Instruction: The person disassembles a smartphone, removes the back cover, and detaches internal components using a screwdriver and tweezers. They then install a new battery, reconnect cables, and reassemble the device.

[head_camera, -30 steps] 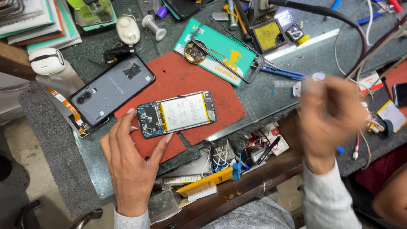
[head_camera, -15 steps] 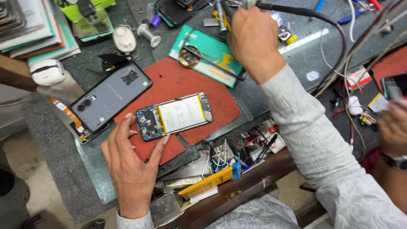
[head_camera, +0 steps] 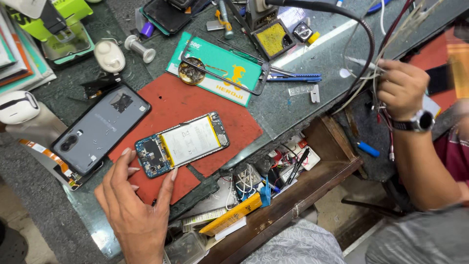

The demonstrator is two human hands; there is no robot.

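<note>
An opened phone (head_camera: 183,144) lies on a red mat (head_camera: 195,100), its white battery and blue circuit board showing. My left hand (head_camera: 132,210) comes up from the bottom edge and holds the phone's near end, thumb on one side and fingers on the other. My right hand is out of view; only a grey sleeve (head_camera: 415,239) shows at the bottom right. A grey back cover (head_camera: 100,129) lies left of the phone, half on the mat.
A co-worker's hand (head_camera: 403,88) with a wristwatch holds a bunch of wires at the right. Behind the mat lie a green box (head_camera: 220,68) with tweezers and a yellow sponge holder (head_camera: 271,39). An open drawer (head_camera: 312,195) full of small parts juts out below the bench.
My right arm, stretched to the back of the bench half a second ago, has pulled back out of view. My left hand stays on the phone.
</note>
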